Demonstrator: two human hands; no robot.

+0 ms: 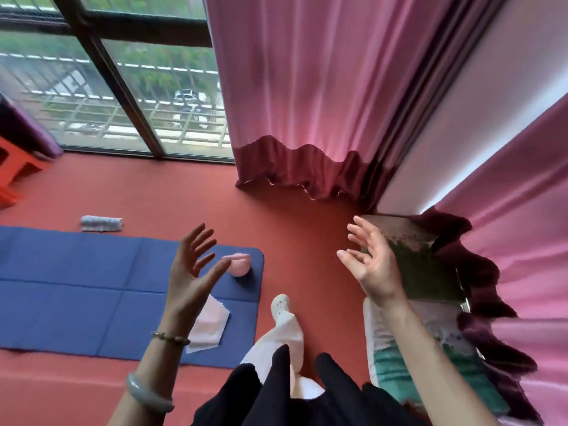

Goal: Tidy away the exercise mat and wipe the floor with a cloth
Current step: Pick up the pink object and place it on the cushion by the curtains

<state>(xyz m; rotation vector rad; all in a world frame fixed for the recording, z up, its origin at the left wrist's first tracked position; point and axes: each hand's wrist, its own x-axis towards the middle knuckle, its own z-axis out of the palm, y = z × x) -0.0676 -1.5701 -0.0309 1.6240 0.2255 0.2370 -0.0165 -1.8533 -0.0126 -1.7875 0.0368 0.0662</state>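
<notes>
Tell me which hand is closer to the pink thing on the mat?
Left. The left hand hovers just left of the pink thing; the right hand is farther off, to its right.

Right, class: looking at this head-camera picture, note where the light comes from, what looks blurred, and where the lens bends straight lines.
Head view: daylight enters through the window and glows through the pink curtain; the left hand and right hand are softly motion-blurred; the wide lens slants the window frame and wall.
</notes>
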